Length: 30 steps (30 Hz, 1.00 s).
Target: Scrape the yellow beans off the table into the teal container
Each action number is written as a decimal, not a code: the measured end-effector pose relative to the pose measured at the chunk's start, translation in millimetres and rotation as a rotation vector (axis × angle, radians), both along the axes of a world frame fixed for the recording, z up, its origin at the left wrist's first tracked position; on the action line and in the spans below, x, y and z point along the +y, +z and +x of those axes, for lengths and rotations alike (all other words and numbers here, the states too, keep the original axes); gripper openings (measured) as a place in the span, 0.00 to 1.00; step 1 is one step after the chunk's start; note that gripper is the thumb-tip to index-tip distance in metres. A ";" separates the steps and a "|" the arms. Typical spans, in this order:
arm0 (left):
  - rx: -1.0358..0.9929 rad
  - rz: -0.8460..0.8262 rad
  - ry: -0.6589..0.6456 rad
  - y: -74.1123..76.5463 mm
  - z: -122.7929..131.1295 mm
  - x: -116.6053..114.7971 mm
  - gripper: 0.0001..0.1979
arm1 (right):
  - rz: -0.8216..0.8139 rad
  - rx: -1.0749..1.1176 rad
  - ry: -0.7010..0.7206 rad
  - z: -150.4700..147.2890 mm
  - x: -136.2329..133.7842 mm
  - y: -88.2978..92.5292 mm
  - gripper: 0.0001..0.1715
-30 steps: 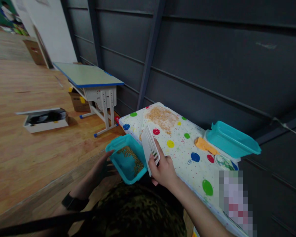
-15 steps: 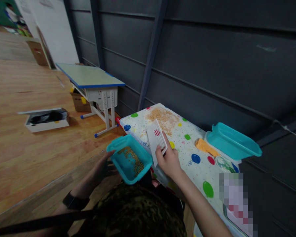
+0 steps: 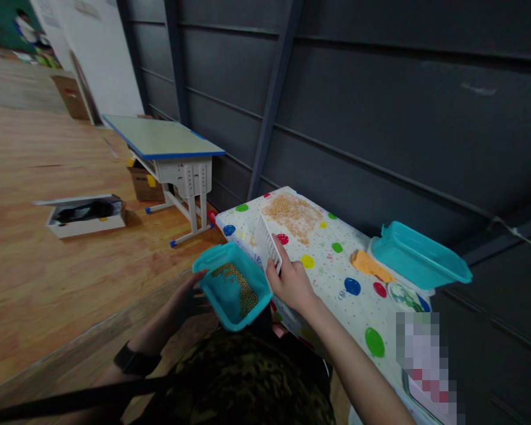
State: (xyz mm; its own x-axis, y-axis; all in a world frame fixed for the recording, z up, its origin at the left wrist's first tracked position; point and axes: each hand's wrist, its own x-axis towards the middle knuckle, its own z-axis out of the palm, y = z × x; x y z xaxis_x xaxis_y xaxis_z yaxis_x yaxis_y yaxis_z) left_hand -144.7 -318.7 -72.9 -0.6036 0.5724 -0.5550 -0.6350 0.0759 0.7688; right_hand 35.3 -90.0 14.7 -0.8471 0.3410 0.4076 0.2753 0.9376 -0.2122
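Note:
My left hand (image 3: pixel 188 300) grips a teal plastic tub (image 3: pixel 232 293) held tilted just off the near edge of a polka-dot table (image 3: pixel 336 277). Yellow-brown beans (image 3: pixel 236 282) lie in the tub. My right hand (image 3: pixel 289 285) is closed on a white slotted plastic scraper (image 3: pixel 268 245) standing on edge on the table beside the tub's rim. A spread of the same beans (image 3: pixel 292 212) covers the table's far end.
At the table's right end lie an orange cloth (image 3: pixel 369 265), a teal lid or tub (image 3: pixel 419 254) and a small round tin (image 3: pixel 402 294). A blue-edged desk (image 3: pixel 163 138) and an open white box (image 3: pixel 82 213) are on the wooden floor to the left. A dark wall runs behind.
My right hand has swung the white scraper out over the table and then back toward the tub's rim. The tub and my left hand have barely moved.

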 end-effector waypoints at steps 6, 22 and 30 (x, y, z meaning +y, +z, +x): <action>0.018 0.021 -0.003 -10.4 -8.1 2.1 0.24 | 0.076 -0.004 0.073 8.2 -6.1 -0.1 0.45; 0.053 0.004 0.002 -2.9 -4.1 4.0 0.22 | 0.094 0.011 0.118 21.1 -21.2 2.4 0.45; 0.021 -0.008 0.006 2.5 -6.5 0.0 0.19 | 0.017 0.047 0.017 13.6 -2.7 14.0 0.47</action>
